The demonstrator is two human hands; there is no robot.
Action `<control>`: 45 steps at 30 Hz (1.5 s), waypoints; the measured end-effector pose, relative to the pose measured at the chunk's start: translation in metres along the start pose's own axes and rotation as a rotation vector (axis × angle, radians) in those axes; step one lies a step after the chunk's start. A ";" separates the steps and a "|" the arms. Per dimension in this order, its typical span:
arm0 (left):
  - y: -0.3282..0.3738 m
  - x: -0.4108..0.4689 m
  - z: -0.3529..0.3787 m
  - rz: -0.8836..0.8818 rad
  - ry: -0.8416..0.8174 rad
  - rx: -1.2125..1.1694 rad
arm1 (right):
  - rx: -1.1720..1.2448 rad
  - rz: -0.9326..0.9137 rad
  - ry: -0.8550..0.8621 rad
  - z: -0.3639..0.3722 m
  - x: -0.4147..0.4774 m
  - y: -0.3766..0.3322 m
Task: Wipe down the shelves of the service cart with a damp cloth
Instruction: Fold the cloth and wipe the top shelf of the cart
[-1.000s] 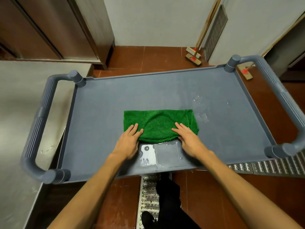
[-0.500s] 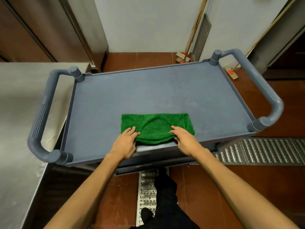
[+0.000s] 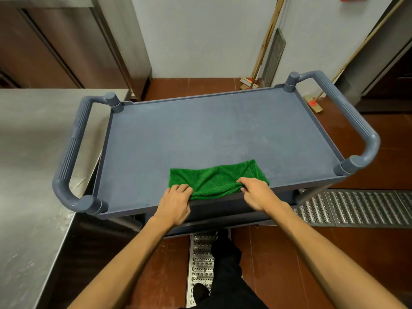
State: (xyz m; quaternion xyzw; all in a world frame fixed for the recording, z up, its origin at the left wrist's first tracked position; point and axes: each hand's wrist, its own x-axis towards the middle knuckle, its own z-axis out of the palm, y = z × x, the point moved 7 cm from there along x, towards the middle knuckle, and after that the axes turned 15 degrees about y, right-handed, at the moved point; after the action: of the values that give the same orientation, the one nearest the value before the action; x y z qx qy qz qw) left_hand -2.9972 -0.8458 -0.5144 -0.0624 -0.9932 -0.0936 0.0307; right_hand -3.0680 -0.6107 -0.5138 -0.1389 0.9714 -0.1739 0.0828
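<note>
At the front edge of a grey service cart (image 3: 356, 121), a person's left hand (image 3: 176, 202) pinches the near hem of a folded green cloth (image 3: 214, 178) lying on the top shelf (image 3: 200, 134), while the right hand (image 3: 256, 192) grips the same hem. Soft, light and limp, the cloth likely bunches unless held near both corners.

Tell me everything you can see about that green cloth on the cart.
The green cloth looks like fluffy terry, folded into a long strip, slightly rumpled. It lies flat on the cart's grey top shelf, at the near edge, right of the middle. The left hand grips its near left corner; the right hand grips its near edge further right. Nothing else touches it. Dampness cannot be told.
</note>
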 end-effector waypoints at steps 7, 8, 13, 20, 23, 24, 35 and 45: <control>-0.006 0.020 -0.009 -0.014 -0.092 -0.010 | 0.006 -0.017 -0.034 -0.002 0.011 0.000; -0.008 0.025 -0.012 -0.020 -0.111 -0.046 | 0.027 -0.005 -0.045 -0.002 0.015 0.000; -0.026 0.063 -0.046 -0.076 -0.056 -0.131 | 0.167 0.047 0.024 -0.025 0.045 -0.002; -0.040 0.132 -0.088 -0.128 0.000 -0.189 | 0.280 0.036 0.195 -0.083 0.099 -0.011; -0.047 0.150 -0.084 -0.157 -0.015 -0.199 | 0.267 0.048 0.224 -0.087 0.118 -0.012; -0.048 0.151 -0.078 -0.160 -0.023 -0.189 | 0.248 0.053 0.222 -0.084 0.121 -0.011; -0.048 0.097 -0.001 -0.035 -0.084 -0.188 | 0.197 0.204 0.066 -0.013 0.099 -0.001; -0.028 0.078 0.004 -0.082 0.044 -0.164 | 0.039 0.078 0.018 -0.001 0.080 -0.008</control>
State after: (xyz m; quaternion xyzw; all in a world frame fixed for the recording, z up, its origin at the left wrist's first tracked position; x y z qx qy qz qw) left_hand -3.0781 -0.8630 -0.5182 -0.0222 -0.9829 -0.1773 0.0436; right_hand -3.1419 -0.6410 -0.5192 -0.0980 0.9732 -0.1904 0.0836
